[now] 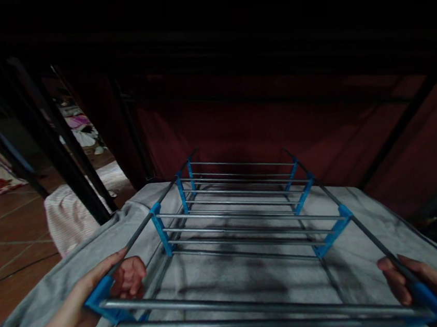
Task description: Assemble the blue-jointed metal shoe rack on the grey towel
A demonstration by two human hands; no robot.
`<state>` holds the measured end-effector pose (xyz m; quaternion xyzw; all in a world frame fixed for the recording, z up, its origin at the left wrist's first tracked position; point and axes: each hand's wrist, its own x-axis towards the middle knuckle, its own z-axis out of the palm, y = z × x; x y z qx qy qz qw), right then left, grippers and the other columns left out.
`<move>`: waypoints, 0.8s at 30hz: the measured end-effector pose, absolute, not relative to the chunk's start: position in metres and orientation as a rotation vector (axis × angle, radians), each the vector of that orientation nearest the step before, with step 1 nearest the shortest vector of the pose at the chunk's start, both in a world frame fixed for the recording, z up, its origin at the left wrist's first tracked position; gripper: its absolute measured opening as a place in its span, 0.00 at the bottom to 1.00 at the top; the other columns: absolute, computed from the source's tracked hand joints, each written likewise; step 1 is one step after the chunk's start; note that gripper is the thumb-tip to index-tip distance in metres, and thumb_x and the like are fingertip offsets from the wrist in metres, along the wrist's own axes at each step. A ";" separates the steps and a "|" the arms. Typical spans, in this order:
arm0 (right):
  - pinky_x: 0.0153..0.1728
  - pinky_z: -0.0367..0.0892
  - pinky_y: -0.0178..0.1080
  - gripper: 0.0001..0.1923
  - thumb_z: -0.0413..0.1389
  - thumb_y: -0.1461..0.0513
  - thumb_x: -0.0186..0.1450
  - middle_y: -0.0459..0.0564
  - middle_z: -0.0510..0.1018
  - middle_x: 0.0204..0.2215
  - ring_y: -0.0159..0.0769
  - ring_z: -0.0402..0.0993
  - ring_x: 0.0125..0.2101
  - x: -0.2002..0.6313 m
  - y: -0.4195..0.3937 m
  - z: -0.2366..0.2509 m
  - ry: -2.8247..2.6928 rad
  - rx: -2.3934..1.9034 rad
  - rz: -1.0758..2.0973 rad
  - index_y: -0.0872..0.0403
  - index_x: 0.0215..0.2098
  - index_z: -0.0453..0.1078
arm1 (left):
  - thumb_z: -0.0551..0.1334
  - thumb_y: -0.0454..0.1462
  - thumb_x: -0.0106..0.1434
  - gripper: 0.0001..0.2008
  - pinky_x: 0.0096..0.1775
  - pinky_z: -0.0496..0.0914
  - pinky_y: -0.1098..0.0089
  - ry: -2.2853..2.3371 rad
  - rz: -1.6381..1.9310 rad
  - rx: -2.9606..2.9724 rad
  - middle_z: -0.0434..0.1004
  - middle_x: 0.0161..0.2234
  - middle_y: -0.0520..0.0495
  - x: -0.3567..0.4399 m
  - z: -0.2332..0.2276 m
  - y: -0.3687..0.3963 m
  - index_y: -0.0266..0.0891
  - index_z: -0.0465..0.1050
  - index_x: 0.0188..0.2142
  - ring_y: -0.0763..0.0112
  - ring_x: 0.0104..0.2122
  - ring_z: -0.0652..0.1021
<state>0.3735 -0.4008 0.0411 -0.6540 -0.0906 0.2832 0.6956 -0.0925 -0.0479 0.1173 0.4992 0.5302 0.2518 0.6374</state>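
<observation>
left hand [110, 286] clenched, right hand [418, 280] clenched

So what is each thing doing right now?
Left hand: closed around the rack's near left blue corner.
Right hand: closed around the near right blue corner.
Metal rack: lying flat over the grey cloth.
Grey cloth: spread out, wrinkled.
Red curtain: hanging behind.

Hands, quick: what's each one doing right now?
Left hand: closed on the near-left blue corner bracket of the metal rack.
Right hand: closed on the rack's near-right side rail.
</observation>
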 end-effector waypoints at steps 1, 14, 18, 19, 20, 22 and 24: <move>0.17 0.65 0.37 0.21 0.64 0.44 0.55 0.46 0.62 0.22 0.34 0.59 0.20 0.374 -0.401 0.042 -0.197 -1.435 0.644 0.52 0.34 0.77 | 0.61 0.49 0.49 0.09 0.27 0.74 0.63 1.201 0.614 1.109 0.70 0.17 0.51 -0.091 0.119 -0.050 0.51 0.74 0.20 0.59 0.23 0.73; 0.19 0.65 0.33 0.19 0.62 0.50 0.60 0.45 0.63 0.22 0.32 0.62 0.21 0.368 -0.392 0.052 -0.154 -1.232 0.752 0.59 0.37 0.77 | 0.54 0.47 0.67 0.16 0.34 0.75 0.71 0.926 0.590 0.900 0.78 0.27 0.49 -0.103 0.099 -0.029 0.47 0.80 0.39 0.65 0.32 0.78; 0.23 0.69 0.33 0.18 0.58 0.52 0.64 0.50 0.71 0.26 0.35 0.68 0.24 0.367 -0.392 0.058 -0.193 -1.195 0.819 0.59 0.40 0.77 | 0.53 0.54 0.67 0.22 0.39 0.77 0.66 0.957 0.541 0.910 0.81 0.30 0.48 -0.105 0.104 -0.029 0.47 0.80 0.40 0.63 0.34 0.80; 0.24 0.70 0.33 0.18 0.57 0.52 0.65 0.51 0.73 0.27 0.36 0.69 0.25 0.367 -0.392 0.060 -0.204 -1.188 0.836 0.59 0.41 0.77 | 0.52 0.56 0.67 0.24 0.40 0.77 0.65 0.966 0.534 0.903 0.82 0.31 0.48 -0.106 0.105 -0.027 0.47 0.80 0.40 0.62 0.35 0.80; 0.25 0.71 0.34 0.18 0.57 0.52 0.66 0.53 0.74 0.28 0.36 0.70 0.25 0.368 -0.392 0.063 -0.212 -1.182 0.852 0.58 0.41 0.77 | 0.51 0.57 0.66 0.25 0.41 0.77 0.64 0.977 0.534 0.895 0.82 0.32 0.47 -0.107 0.106 -0.026 0.46 0.80 0.41 0.61 0.36 0.81; 0.28 0.72 0.34 0.18 0.55 0.52 0.67 0.55 0.77 0.31 0.38 0.73 0.28 0.370 -0.392 0.068 -0.212 -1.176 0.886 0.59 0.43 0.77 | 0.50 0.59 0.66 0.28 0.40 0.77 0.64 1.007 0.535 0.867 0.83 0.34 0.46 -0.107 0.109 -0.022 0.45 0.79 0.43 0.60 0.37 0.81; 0.32 0.74 0.35 0.20 0.52 0.52 0.69 0.57 0.78 0.34 0.40 0.75 0.31 0.374 -0.392 0.072 -0.204 -1.180 0.918 0.60 0.45 0.76 | 0.49 0.58 0.68 0.27 0.38 0.77 0.66 1.048 0.566 0.843 0.84 0.35 0.46 -0.105 0.114 -0.021 0.44 0.78 0.42 0.62 0.36 0.82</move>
